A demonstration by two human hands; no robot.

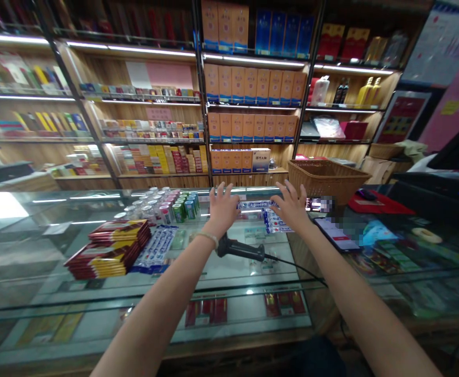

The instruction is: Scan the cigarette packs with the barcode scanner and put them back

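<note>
Above the glass counter (209, 272), a long, narrow blue-and-white wrapped packet (256, 204) stretches between my two hands. My left hand (223, 210) pinches its left end, the other fingers spread. At the opposite end, my right hand (291, 208) grips it between thumb and finger, its other fingers raised. Similar blue-and-white packets (276, 222) lie just below, partly behind my right hand. A black barcode scanner (243, 249) rests near my left wrist, its cable trailing right. More such packets (156, 247) lie side by side on the left, beside stacked red-and-yellow packs (113, 246).
Clear jars (150, 201) and green and pink small containers (180, 208) stand at the counter's back left. To the right are a phone or tablet (336, 233), a wicker basket (327, 178) and a red mat (382, 203). Lit shelves (154, 99) with boxes line the wall.
</note>
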